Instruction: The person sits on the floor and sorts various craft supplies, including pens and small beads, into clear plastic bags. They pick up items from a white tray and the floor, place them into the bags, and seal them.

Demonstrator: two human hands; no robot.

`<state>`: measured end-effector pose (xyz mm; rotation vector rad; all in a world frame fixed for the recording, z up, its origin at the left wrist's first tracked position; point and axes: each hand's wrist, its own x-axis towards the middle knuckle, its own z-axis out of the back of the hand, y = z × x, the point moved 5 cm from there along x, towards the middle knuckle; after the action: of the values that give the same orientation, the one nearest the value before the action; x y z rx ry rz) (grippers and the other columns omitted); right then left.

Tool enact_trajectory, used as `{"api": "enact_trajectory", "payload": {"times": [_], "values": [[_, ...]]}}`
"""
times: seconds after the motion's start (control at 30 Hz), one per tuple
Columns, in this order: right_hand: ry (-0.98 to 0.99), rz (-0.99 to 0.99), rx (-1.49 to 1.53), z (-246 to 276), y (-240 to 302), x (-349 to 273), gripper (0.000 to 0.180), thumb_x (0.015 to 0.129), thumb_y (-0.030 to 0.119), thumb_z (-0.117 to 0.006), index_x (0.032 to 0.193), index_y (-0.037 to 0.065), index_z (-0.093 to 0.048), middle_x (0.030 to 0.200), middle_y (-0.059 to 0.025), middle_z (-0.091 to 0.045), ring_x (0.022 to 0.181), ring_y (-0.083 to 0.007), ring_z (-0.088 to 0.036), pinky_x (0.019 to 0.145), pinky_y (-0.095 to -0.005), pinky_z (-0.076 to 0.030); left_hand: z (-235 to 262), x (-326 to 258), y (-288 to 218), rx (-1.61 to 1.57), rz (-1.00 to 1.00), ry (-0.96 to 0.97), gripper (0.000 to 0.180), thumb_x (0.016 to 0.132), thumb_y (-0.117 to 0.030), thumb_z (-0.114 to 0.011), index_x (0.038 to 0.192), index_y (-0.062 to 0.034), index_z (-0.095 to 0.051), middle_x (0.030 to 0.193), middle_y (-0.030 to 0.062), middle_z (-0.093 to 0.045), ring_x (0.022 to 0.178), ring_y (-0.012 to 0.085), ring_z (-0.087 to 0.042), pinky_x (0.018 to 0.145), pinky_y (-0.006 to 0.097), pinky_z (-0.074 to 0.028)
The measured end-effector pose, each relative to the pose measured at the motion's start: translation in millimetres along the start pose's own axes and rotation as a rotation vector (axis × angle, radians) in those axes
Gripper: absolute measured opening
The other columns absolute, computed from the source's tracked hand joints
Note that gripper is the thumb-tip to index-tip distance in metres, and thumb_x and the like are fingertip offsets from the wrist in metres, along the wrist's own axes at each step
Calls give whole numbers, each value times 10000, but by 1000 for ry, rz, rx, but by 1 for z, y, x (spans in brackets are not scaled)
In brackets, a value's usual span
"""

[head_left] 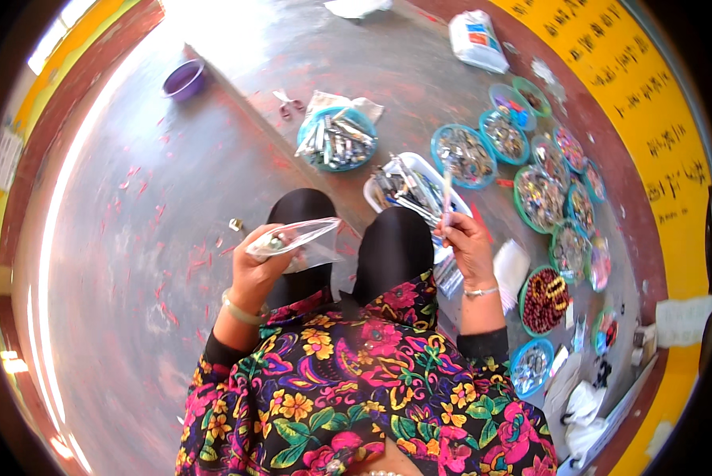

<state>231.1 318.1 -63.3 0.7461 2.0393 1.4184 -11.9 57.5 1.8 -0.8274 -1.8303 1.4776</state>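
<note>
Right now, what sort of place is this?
Perhaps a workshop or sorting room: round tubs of small pieces stand on the floor, a white tray holds long, thin items, and the left hand holds a clear bag.

The head view comes from the left one of two wide fisheye cameras worn side by side on the person's head. It looks steeply down and forward, upright, so the floral garment [316, 373] spreads across the near edge, close under the lens. The black-clad knees [396, 246] lie just beyond it, with the left hand [253, 274] and right hand [471, 252] near mid-view. Farther off, it takes in the floor [110, 246] out to a purple basin [184, 81] at far left and a white sack [478, 43] at far right. Along the right, the yellow wall [590, 47] bends with the lens.
</note>
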Motion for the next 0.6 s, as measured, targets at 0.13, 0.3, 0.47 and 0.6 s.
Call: {"api": "enact_trajectory", "payload": {"times": [0.13,0.3,0.47,0.6], "values": [[34,99,-154,-33,42,-13,241,821,-17,-605,1062,-8,-613,880,-108,-660,683,-141,-632,547,-217,-454,5,-3,-14,20,-1,10,256,804,32,-624,1055,32,-576,923,50,-630,806,115,-604,721,242,-488],[173,316,-249,-88,104,-20,170,799,-65,-615,958,-8,-624,886,-79,-619,668,-101,-589,558,-186,-444,22,-10,-12,18,-16,63,284,785,23,-648,1063,12,-588,936,11,-626,809,69,-565,720,219,-476],[399,575,-561,-149,149,-24,146,807,-57,-623,950,-38,-648,919,-87,-598,705,-105,-584,618,-200,-471,24,-17,-1,-72,74,68,274,795,44,-641,1063,35,-583,963,69,-638,848,116,-607,767,253,-497],[467,668,-695,-181,157,-24,169,793,-64,-629,957,-35,-657,920,-86,-602,743,-116,-586,640,-208,-475,23,-15,-6,-29,36,109,288,795,49,-648,1074,28,-580,1019,87,-643,908,121,-599,801,264,-497]]}}
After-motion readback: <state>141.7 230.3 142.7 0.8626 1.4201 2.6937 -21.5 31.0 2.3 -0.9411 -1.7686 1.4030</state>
